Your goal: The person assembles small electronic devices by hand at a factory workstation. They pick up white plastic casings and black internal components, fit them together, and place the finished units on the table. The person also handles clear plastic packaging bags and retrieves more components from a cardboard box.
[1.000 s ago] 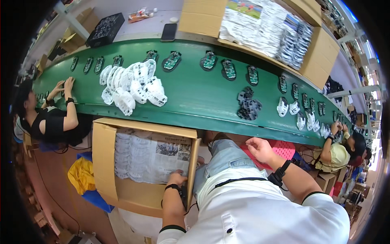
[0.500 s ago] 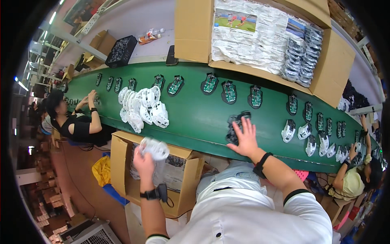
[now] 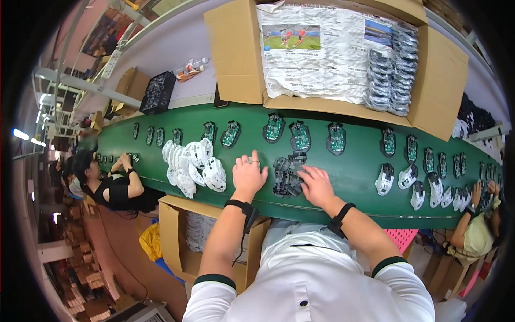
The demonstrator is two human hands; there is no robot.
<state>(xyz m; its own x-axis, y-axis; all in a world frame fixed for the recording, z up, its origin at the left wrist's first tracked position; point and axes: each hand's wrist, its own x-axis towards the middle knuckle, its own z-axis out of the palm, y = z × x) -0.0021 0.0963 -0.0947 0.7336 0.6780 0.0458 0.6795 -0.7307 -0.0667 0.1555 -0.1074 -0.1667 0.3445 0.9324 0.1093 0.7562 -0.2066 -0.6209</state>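
Observation:
Over the green belt, my left hand is lowered palm down, fingers apart, right of a heap of white plastic mouse shells. A small pale patch shows between its fingers; what lies beneath the palm is hidden. My right hand has its fingers spread against the right side of a pile of small black plastic parts. Beyond the hands stand mouse bases with green circuit boards in a row along the belt.
Behind the belt, an open carton holds newspaper and wrapped packs. Another open carton stands below the front edge. White shells lie to the right. One co-worker sits left, another right.
My left hand has moved up and right from over the lower carton to the belt; the white shell no longer shows in it. The black parts lie more spread, farther left, beside my right hand.

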